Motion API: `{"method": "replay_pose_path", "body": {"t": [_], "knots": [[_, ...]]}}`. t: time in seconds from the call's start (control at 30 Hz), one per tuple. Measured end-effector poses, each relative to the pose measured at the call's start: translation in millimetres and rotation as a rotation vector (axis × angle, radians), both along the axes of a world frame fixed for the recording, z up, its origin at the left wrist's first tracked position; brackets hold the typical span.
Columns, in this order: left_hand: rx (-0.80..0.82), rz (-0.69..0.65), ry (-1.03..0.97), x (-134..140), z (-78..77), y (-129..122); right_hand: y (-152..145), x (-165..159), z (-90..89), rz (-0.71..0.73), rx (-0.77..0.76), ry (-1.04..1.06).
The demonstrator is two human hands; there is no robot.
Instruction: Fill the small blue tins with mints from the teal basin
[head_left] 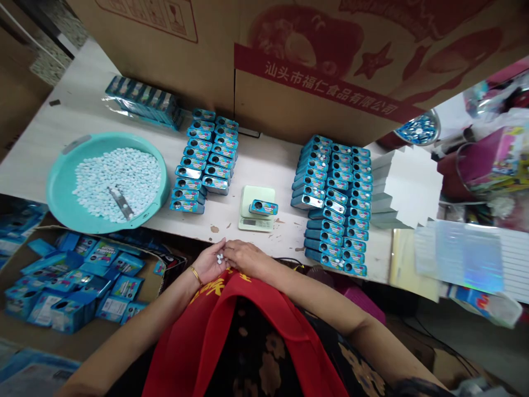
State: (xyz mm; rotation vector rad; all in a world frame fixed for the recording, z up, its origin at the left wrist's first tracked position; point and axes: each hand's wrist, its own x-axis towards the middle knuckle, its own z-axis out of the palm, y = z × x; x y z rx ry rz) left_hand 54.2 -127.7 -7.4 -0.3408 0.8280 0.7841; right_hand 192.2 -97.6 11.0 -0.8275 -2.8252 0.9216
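Observation:
My left hand [210, 263] is cupped palm up at the table's front edge, with several small white candies [220, 257] lying in it. Against its fingers rests my right hand [243, 256], back upward and fingers curled together; anything they hold is hidden. Just beyond both hands is a pale green digital scale [257, 223]. One blue candy box [263, 207] lies on the scale's plate. To the left, a teal basin [58, 193] contains a heap of white candies [118, 176] and a metal scoop [120, 203].
Blue boxes stand in rows left [206, 149] and right [334, 204] of the scale. A large carton [248, 105] borders the back. Wrapped boxes [142, 102] sit at the back left. Below the basin, an open carton [157, 281] holds blue boxes. White card sheets [413, 187] stand right.

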Motion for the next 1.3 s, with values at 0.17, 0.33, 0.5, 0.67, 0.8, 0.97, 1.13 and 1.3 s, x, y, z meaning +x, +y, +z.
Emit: {"method": "replay_pose_path", "body": {"t": [0.17,0.33,0.5,0.67,0.8,0.97,1.13,1.3], "knots": [[0.024,-0.023,-0.010,0,-0.2,0,0,4,-1.0,-0.046,-0.055,0.061],[0.025,-0.023,0.018,2,-1.5,1,0,5,0.3,-0.078,-0.097,0.088],[0.041,-0.023,0.011,2,-4.4,1,4,10,2.9,-0.131,-0.158,0.191],[0.065,-0.118,0.002,-2,-2.5,2,31,43,8.7,-0.499,-0.096,0.415],[0.078,-0.135,0.016,-2,-2.1,3,61,61,6.0,-0.688,0.008,0.420],[0.078,-0.128,0.015,-2,-4.6,2,81,60,-4.6,-0.626,0.084,0.338],[0.071,-0.105,0.007,-3,-6.1,2,61,55,-2.4,-0.646,0.128,0.304],[0.096,-0.019,-0.064,1,-3.3,7,18,21,7.1,-0.172,0.008,0.183]]}}
